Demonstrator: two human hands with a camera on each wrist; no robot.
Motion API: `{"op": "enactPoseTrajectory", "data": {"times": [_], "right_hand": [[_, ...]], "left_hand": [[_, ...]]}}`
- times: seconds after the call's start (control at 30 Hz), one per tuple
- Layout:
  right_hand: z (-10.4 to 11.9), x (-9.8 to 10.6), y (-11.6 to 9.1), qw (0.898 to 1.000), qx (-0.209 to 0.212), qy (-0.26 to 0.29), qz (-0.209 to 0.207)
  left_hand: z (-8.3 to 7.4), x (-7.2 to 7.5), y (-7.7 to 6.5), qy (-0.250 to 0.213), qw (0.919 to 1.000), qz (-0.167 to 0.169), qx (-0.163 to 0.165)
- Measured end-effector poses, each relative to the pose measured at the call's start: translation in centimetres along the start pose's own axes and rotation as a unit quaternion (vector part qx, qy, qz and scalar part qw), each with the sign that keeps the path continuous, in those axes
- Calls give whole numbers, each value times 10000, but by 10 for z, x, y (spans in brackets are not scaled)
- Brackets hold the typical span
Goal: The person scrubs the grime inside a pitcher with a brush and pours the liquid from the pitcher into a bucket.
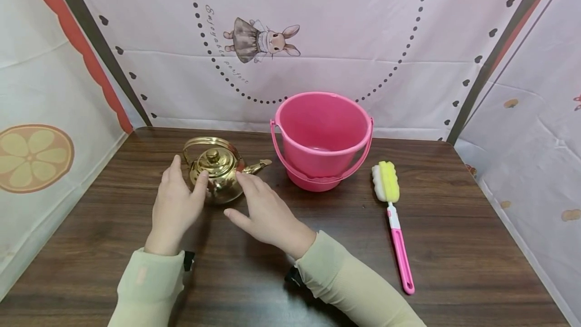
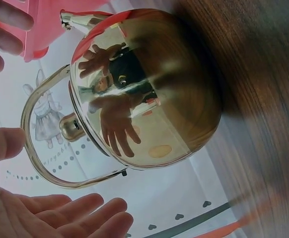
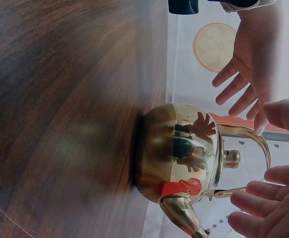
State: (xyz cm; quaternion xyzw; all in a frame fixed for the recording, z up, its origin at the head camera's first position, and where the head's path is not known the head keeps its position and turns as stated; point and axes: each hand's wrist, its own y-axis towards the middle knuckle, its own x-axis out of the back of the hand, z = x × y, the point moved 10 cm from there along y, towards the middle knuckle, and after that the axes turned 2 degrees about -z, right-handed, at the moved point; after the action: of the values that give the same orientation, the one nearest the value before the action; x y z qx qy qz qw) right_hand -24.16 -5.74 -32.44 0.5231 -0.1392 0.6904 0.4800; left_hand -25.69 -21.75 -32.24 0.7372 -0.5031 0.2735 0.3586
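Note:
A shiny gold teapot point(image 1: 221, 178) with a lid, a looped top handle and a spout pointing right stands on the table. My left hand point(image 1: 177, 206) is at its near left side, fingers spread and holding nothing. On the near right, my right hand point(image 1: 268, 211) reaches toward the spout side, its fingers also extended. Close up in the left wrist view, the teapot point(image 2: 149, 89) mirrors both hands, and the left fingers point(image 2: 92, 213) lie apart from its body. In the right wrist view the right fingers point(image 3: 263, 198) are near the handle and lid; contact cannot be told.
A pink bucket point(image 1: 324, 130) with its handle hanging down in front stands right of the teapot. Farther right lies a sponge brush point(image 1: 395, 226) with a pink handle and a yellow-and-white head. Printed cloth point(image 1: 354, 24) hangs behind the dark wooden table point(image 1: 454, 246).

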Motion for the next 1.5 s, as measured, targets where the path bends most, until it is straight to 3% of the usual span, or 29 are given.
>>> {"op": "enactPoseTrajectory", "data": {"times": [0.37, 0.63, 1.07, 1.5], "right_hand": [[1, -2, 4, 10000, 10, 60, -48], [6, -2, 5, 9998, 117, 87, -169], [6, 2, 14, 9996, 51, 120, -237], [8, 2, 23, 9995, 72, 128, -282]], "left_hand": [[0, 5, 3, 176, 9994, -253, -140], [0, 7, 4, 283, 9993, -230, -114], [-2, 13, 10, -122, 9997, -173, -129], [-8, 12, 18, -229, 9994, -145, -204]]}}
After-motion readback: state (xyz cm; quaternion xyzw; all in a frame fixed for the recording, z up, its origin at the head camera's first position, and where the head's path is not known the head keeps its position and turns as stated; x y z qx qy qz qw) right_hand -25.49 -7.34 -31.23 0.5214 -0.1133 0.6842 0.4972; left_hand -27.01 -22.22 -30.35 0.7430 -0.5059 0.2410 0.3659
